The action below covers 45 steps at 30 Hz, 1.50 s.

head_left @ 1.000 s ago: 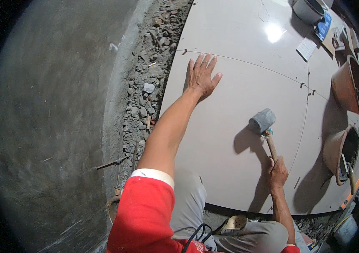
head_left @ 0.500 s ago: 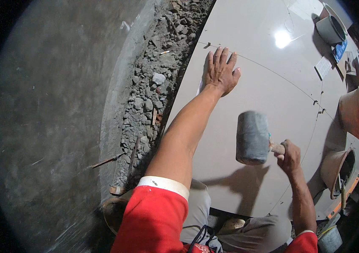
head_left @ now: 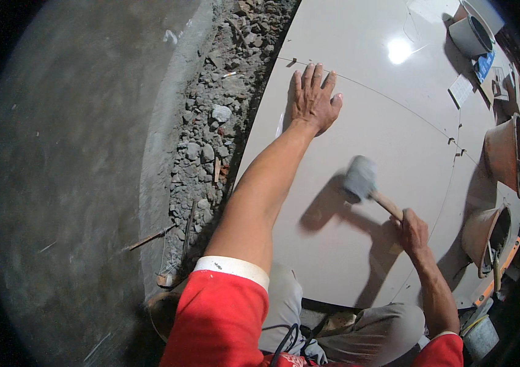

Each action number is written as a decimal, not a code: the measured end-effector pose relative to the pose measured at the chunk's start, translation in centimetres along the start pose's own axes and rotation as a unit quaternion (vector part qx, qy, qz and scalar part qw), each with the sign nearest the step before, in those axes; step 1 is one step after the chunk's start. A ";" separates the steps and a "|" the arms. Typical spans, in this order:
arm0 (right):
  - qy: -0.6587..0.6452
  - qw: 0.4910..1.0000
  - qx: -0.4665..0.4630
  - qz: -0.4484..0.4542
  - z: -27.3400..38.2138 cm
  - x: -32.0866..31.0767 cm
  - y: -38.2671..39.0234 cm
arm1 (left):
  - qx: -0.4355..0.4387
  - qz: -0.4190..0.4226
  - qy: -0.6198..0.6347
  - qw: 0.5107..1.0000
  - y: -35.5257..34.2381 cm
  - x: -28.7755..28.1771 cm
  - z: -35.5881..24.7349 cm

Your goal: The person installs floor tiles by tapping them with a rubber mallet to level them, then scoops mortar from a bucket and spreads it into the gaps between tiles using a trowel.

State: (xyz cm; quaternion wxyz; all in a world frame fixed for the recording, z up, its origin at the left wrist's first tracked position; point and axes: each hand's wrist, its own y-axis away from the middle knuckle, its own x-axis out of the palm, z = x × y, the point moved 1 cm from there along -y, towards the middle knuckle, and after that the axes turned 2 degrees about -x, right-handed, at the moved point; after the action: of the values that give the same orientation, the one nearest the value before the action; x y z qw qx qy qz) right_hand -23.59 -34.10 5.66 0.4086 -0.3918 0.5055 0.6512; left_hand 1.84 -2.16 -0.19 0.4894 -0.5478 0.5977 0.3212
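Observation:
My left hand (head_left: 315, 104) lies flat with fingers stretched out on a large glossy beige floor tile (head_left: 296, 202), close to the joint line at its far edge. In my right hand (head_left: 413, 231) is the wooden handle of a rubber mallet (head_left: 361, 175), fingers wrapped round it. The mallet's grey head is slightly blurred and hangs low over the tile, its shadow falling just to the left. Small dark tile spacers (head_left: 453, 141) stick up from the joints at the tile's far right corner and near my left fingertips.
A strip of rubble (head_left: 211, 122) runs between the tiles and a grey cement wall (head_left: 82, 171). Along the right stand two brownish buckets (head_left: 504, 153), with a grey bucket (head_left: 471, 37) farther back. An orange spirit level (head_left: 498, 272) lies near the closer bucket.
The mallet head has dropped toward the tile and tilted away, now smaller in view. My left hand stays pressed on the tile. The whole view has shifted slightly.

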 end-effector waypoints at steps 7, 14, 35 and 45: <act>-0.123 0.990 0.049 -0.039 0.1 4.5 5.7 | 0.052 -0.035 -0.067 0.996 0.1 0.3 0.3; -0.043 0.993 0.013 -0.109 1.0 6.6 6.2 | 0.085 -0.039 -0.081 0.992 -0.2 1.8 1.5; -0.352 0.921 0.107 -0.131 5.2 8.8 13.9 | 0.336 0.184 -0.029 0.923 25.0 -1.4 -3.0; -0.435 0.886 0.160 -0.001 6.5 12.0 30.4 | 0.375 0.282 -0.050 0.882 35.7 -2.7 -10.7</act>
State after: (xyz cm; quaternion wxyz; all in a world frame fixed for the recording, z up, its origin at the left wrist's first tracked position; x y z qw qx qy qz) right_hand -56.76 -30.79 6.07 0.6450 0.0008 0.3742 0.6663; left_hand -35.42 -4.16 0.24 0.5765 -0.1154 0.7771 0.2246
